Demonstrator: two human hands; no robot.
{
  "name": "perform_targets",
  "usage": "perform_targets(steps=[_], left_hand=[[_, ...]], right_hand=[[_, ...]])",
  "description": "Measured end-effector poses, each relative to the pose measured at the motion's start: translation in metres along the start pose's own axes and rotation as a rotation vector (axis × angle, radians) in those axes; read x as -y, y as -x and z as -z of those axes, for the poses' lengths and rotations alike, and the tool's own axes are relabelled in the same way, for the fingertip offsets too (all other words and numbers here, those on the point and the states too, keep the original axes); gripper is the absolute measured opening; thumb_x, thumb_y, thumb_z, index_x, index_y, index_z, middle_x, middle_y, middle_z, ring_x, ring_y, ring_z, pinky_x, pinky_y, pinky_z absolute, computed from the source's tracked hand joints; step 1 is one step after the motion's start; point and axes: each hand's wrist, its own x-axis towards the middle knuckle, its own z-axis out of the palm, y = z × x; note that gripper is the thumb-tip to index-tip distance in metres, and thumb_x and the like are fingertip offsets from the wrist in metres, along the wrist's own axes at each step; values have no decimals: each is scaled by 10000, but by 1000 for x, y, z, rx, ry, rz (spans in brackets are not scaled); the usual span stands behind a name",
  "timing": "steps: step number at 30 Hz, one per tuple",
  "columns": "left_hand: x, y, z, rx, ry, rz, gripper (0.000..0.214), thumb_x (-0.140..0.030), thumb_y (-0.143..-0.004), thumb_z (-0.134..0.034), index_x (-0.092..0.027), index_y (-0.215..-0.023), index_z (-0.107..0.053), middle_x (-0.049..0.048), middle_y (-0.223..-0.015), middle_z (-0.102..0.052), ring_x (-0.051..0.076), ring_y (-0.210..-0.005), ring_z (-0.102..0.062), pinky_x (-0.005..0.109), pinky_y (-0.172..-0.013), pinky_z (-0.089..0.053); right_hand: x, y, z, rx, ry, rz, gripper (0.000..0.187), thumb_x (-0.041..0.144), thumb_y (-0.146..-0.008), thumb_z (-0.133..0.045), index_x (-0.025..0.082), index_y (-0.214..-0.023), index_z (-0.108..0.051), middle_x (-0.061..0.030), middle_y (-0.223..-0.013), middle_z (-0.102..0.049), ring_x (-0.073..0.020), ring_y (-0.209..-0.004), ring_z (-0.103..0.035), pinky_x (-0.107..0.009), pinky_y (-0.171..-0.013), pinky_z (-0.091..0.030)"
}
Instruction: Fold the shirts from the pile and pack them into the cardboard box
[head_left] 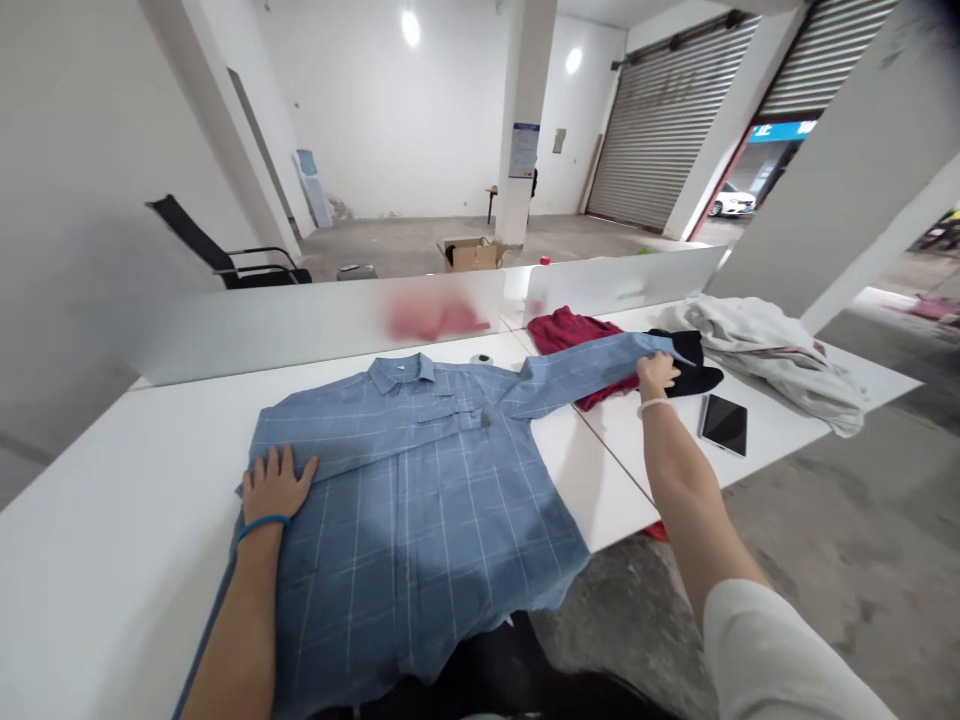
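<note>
Shirt point(442, 500) lies spread on the desk point(82, 480) in front of you, collar far, hem near and apparently past the near edge. Your left hand point(277, 485) is flat on its left side, fingers spread, gripping nothing; probably there to pin the body down. Your right hand point(658, 374) reaches far right to the end of 1 sleeve, fingers bent on the cloth; can't tell if they pinch it or just press. Likely you have that sleeve stretched out so it lies straight. The other sleeve is laid across the chest, cuff about mid-shirt, so only 1 sticks out.

The stretched sleeve lies over red cloth point(566, 328) and reaches onto black cloth point(705, 380), seemingly just because they sit in its path. White cloth point(780, 355) is heaped far right, tablet point(724, 425) lies flat nearer you, apart from the shirt.

Containers: 1 open carton point(472, 256) beyond the partition point(300, 335), flaps out, something dark inside at left, too small to name. Cooler point(313, 190) at far left has a blue bottle on top; water level unclear.
</note>
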Motion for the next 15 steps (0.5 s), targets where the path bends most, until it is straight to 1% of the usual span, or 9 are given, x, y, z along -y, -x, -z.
perform_targets(steps=[2, 4, 6, 8, 9, 10, 12, 14, 15], left_hand=[[1, 0, -1, 10, 5, 0, 713, -481, -848, -330, -30, -1397, -390, 191, -1468, -352, 371, -1351, -287, 502, -1104, -193], [2, -1, -3, 8, 10, 2, 719, -496, -847, -334, -36, -1397, -393, 187, -1469, -352, 370, -1352, -287, 503, -1105, -184], [4, -1, -5, 0, 14, 2, 718, -499, -849, -331, -41, -1397, -395, 185, -1470, -351, 371, -1353, -285, 505, -1107, -174], [5, -2, -8, -2, 20, 3, 715, -497, -853, -327, -39, -1398, -392, 187, -1470, -350, 371, -1357, -278, 505, -1109, -167], [6, -2, -9, -2, 23, 3, 713, -496, -856, -324, -38, -1398, -392, 187, -1471, -348, 369, -1360, -273, 504, -1111, -164], [7, -2, -10, -1, 27, 3, 709, -496, -859, -319, -40, -1398, -394, 185, -1472, -346, 366, -1363, -269, 503, -1113, -162], [8, -2, -11, -1, 33, 3, 701, -497, -868, -303, -49, -1398, -397, 179, -1475, -344, 356, -1368, -264, 500, -1117, -158], [8, -2, -10, 2, 34, 4, 687, -488, -877, -288, -57, -1400, -396, 171, -1479, -338, 345, -1371, -266, 496, -1121, -157], [8, -1, -10, 5, 33, 5, 679, -480, -880, -285, -59, -1401, -395, 167, -1480, -339, 341, -1370, -269, 493, -1122, -159]], right_hand=[[16, 0, 3, -30, 13, -31, 308, 140, -865, -421, 123, -1120, -592, -224, -1328, -441, -364, -1202, -411, -651, -933, -332], [41, -1, 6, -38, -5, -6, 372, 114, -831, -423, 98, -1177, -559, -223, -1357, -424, -369, -1218, -406, -636, -949, -340], [76, 2, 5, -25, -37, 97, 447, 92, -814, -414, 74, -1253, -499, -214, -1399, -391, -325, -1252, -396, -559, -1007, -344], [120, 15, -1, 6, -75, 264, 515, 73, -810, -406, 33, -1323, -417, -213, -1441, -342, -262, -1315, -332, -462, -1081, -293], [144, 28, -6, 28, -91, 357, 535, 68, -816, -397, 17, -1349, -377, -207, -1456, -323, -229, -1345, -287, -418, -1109, -256], [168, 45, -13, 62, -113, 516, 544, 69, -836, -375, -42, -1366, -318, -248, -1464, -281, -234, -1368, -239, -427, -1123, -216], [210, 95, -29, 144, -124, 730, 552, 89, -874, -359, -21, -1406, -260, -206, -1490, -261, -197, -1388, -196, -396, -1143, -185], [236, 158, -47, 281, -106, 955, 517, 130, -910, -354, 17, -1410, -290, -169, -1491, -290, -196, -1385, -217, -397, -1144, -198], [241, 191, -56, 369, -92, 1079, 488, 147, -920, -364, 65, -1401, -343, -138, -1490, -313, -197, -1380, -237, -397, -1141, -208]])
